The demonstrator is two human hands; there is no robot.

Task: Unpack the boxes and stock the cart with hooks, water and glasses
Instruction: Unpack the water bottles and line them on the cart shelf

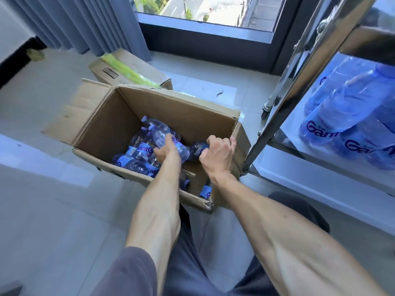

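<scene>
An open cardboard box [188,116] stands on the floor in front of me, holding several small water bottles with blue labels [136,150]. My left hand [167,149] reaches into the box and grips one bottle [159,131] that lies across the pile. My right hand [218,153] is also inside the box, at its right wall, gripping a second bottle [196,149]. To the right stands the steel cart [284,107], with several more bottles [350,116] stacked on its shelf.
A second, closed cardboard box [136,70] with yellow-green tape lies behind the open one, near a grey curtain [81,24]. A floor-level window [203,16] runs along the back. The cart's wheel [268,108] stands on the tiled floor. My knees are below the box.
</scene>
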